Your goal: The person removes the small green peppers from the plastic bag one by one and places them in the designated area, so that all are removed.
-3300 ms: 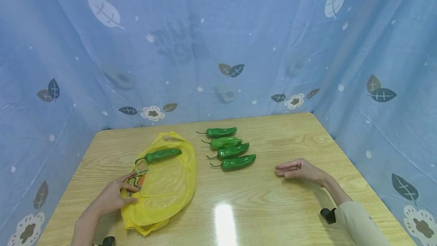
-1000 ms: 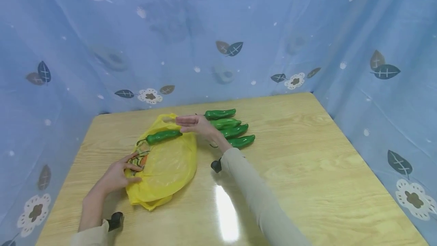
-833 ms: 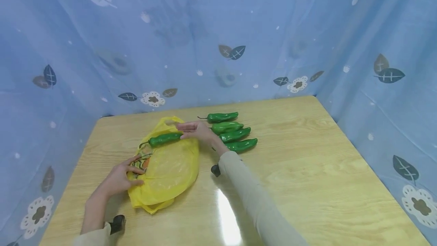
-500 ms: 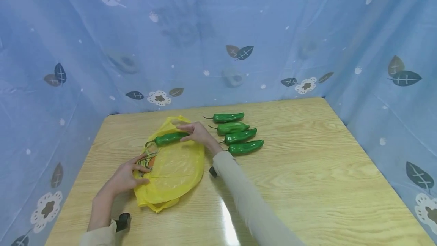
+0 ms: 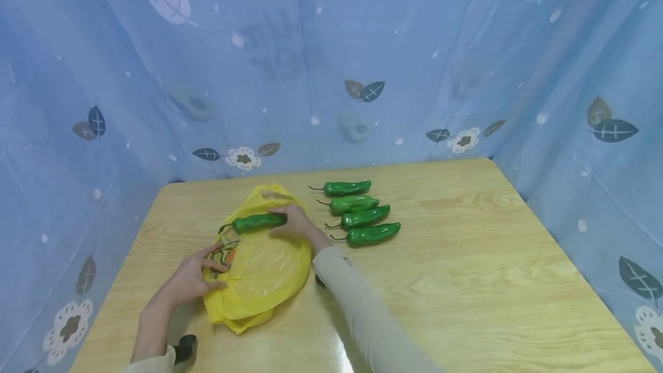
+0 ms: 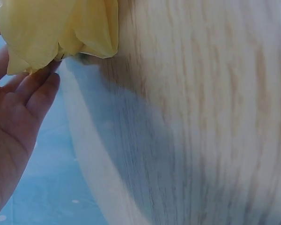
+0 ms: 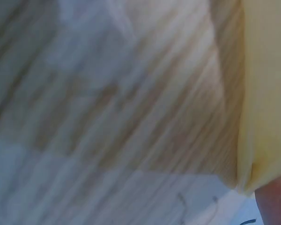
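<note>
A yellow plastic bag (image 5: pixel 269 272) lies flattened on the table, with a green pepper (image 5: pixel 254 223) across its far part. My left hand (image 5: pixel 187 278) holds the bag's left edge beside a striped, orange-toned patch; the left wrist view shows the yellow plastic (image 6: pixel 47 28) in front of its fingers (image 6: pixel 41 99). Reaching over from the right, my right hand (image 5: pixel 297 222) straddles the pepper's tip, fingers on the far side and thumb on the near side. The right wrist view catches only the bag's edge (image 7: pixel 267 93) and a fingertip (image 7: pixel 275 202).
Several more green peppers (image 5: pixel 362 219) lie in a column right of the bag, stems pointing left. The wooden table (image 5: pixel 466 281) extends to the right, and a blue patterned curtain (image 5: pixel 321 73) hangs behind and along both sides.
My right hand came from the right side of the table over the bag, then lowered around the pepper's tip. My left hand stays at the bag's edge. The head view shifted slightly.
</note>
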The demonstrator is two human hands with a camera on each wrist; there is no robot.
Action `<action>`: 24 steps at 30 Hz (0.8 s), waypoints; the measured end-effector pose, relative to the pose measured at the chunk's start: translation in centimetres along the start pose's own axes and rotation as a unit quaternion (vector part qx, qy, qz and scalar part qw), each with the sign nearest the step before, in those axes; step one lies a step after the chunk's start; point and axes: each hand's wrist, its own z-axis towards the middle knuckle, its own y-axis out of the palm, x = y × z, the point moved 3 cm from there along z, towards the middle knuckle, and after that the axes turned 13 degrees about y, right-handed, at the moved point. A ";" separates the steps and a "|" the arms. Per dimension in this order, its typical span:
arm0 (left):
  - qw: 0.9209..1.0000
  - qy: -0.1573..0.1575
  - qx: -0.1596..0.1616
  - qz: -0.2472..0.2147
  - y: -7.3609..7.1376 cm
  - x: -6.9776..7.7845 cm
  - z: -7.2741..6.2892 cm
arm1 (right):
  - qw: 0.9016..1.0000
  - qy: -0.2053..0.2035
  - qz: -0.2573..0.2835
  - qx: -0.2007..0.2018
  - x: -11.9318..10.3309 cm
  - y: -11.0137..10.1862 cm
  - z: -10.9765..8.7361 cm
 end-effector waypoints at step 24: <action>1.000 -0.004 -0.002 -0.001 -0.2 0.6 -0.2 | 0.997 0.021 0.032 0.065 -1.2 -0.9 -1.2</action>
